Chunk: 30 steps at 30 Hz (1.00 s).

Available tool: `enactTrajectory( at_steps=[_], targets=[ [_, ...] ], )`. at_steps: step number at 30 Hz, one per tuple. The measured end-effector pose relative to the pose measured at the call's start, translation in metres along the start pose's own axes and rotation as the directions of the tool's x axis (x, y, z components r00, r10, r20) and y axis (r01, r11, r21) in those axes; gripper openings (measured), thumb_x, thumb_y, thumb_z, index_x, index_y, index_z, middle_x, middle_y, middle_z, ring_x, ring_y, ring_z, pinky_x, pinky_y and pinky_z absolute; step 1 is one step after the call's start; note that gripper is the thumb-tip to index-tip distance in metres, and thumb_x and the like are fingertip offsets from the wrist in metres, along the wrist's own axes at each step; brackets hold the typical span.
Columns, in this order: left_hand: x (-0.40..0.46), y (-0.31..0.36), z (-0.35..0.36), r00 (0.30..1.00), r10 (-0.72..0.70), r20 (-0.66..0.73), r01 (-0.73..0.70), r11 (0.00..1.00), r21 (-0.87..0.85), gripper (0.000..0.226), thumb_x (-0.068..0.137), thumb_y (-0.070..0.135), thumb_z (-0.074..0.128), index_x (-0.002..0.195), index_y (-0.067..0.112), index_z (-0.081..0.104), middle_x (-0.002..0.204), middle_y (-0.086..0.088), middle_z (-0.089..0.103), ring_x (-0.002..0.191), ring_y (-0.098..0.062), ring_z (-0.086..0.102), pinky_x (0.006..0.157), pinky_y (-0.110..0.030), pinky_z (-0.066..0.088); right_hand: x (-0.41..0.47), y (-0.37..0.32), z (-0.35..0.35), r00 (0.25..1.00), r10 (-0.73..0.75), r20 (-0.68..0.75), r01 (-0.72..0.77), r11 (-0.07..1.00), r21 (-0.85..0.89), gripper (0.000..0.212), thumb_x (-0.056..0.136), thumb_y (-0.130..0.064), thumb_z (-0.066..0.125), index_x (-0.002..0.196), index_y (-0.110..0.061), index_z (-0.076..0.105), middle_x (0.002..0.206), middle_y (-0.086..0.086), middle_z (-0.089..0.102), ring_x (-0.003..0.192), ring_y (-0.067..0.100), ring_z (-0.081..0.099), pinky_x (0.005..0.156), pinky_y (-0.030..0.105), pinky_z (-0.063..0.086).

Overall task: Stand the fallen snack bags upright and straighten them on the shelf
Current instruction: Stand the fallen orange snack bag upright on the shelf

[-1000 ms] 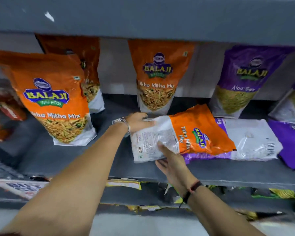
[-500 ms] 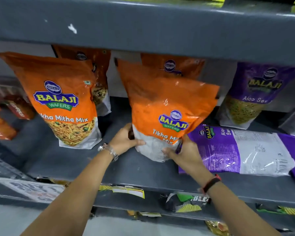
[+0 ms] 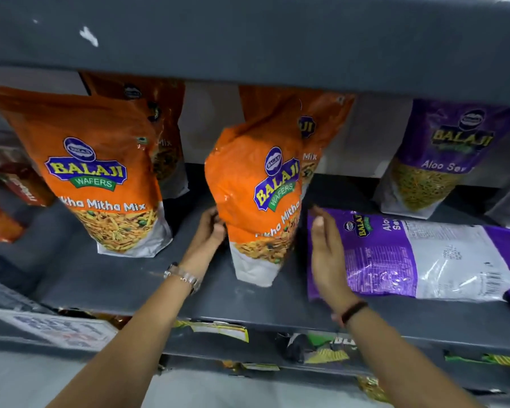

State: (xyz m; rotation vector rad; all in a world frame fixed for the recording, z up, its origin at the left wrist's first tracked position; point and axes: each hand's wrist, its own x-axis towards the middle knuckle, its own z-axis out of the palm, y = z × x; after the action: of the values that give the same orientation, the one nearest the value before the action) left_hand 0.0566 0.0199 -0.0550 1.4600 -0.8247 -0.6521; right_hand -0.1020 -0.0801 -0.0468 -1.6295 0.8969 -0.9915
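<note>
Grey shelf [image 3: 136,287], orange "Balaji Wafers Tikha Mitha Mix" bag [image 3: 253,198] stood tilted at centre, gripped at its left by left hand [image 3: 209,231], right hand [image 3: 326,254] held flat and loose at its right, purple "Aloo Sev" bag [image 3: 409,254] laid flat further right.

Orange Tikha Mitha Mix bag [image 3: 255,195] stands on its white base at mid-shelf [image 3: 130,278], turned a little and leaning left. Right beside it, the purple Aloo Sev bag [image 3: 409,254] lies flat on the shelf, back panel and barcode facing up.
</note>
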Motion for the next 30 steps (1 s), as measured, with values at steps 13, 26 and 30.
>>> enactTrajectory(
  at_steps=[13, 26, 30],
  targets=[
    [0.006, -0.013, -0.015, 0.994, -0.015, 0.112, 0.002, 0.993, 0.115, 0.060, 0.059, 0.046, 0.066, 0.109, 0.033, 0.037, 0.109, 0.014, 0.051, 0.095, 0.014, 0.052, 0.094, -0.019, 0.044, 0.014, 0.013, -0.007, 0.934, 0.069, 0.349, -0.124, 0.983, 0.137, 0.053, 0.078, -0.046, 0.042, 0.121, -0.014, 0.044, 0.119, -0.004, 0.055, 0.110, 0.006, 0.051, 0.095, 0.024, 0.042],
    [0.007, -0.019, -0.006, 0.998, -0.051, 0.044, 0.041, 0.979, 0.200, 0.094, 0.048, 0.042, 0.072, 0.128, 0.017, 0.030, 0.130, -0.005, 0.046, 0.120, -0.016, 0.042, 0.105, -0.040, 0.036, 0.006, 0.021, -0.003, 0.950, 0.014, 0.311, -0.004, 0.999, -0.033, 0.069, 0.066, -0.014, 0.078, 0.121, -0.014, 0.036, 0.106, -0.018, 0.048, 0.098, -0.003, 0.047, 0.070, -0.006, 0.038],
    [-0.014, -0.016, 0.006, 0.959, 0.103, -0.263, 0.000, 0.932, 0.363, 0.099, 0.045, 0.058, 0.066, 0.127, 0.015, 0.030, 0.135, -0.016, 0.036, 0.124, -0.027, 0.036, 0.103, -0.043, 0.035, 0.014, 0.015, -0.026, 0.934, -0.017, 0.356, 0.057, 0.993, -0.102, 0.072, 0.067, -0.019, 0.077, 0.125, -0.015, 0.036, 0.120, -0.007, 0.044, 0.109, 0.009, 0.046, 0.081, 0.001, 0.038]
  ],
)
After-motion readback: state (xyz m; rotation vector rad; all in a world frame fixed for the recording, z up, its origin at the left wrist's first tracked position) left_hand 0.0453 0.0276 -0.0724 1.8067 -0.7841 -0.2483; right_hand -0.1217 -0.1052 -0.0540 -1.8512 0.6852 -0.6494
